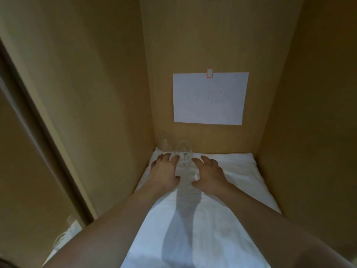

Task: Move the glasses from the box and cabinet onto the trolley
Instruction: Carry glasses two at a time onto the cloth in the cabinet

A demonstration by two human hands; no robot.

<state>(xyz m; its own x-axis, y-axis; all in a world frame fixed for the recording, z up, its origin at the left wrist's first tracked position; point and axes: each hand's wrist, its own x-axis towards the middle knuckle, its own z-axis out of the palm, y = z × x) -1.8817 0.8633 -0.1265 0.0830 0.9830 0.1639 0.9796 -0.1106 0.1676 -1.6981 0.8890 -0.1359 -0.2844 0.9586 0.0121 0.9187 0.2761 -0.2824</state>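
At cabinet [212,45] back-left corner, upright glasses [182,151] on white cloth [231,171], just ahead of and between left hand [164,174] and right hand [209,174]; fingers [205,161] spread, empty; left slightly nearer.

We reach both arms deep into the cabinet [100,93], over a cloth [222,219] that lies on its floor. At the back left corner, glasses [183,151] stand on the cloth against the rear wall. Our left hand [164,173] lies left of them and our right hand [209,173] right. A paper sheet [209,98] hangs on the rear wall above.
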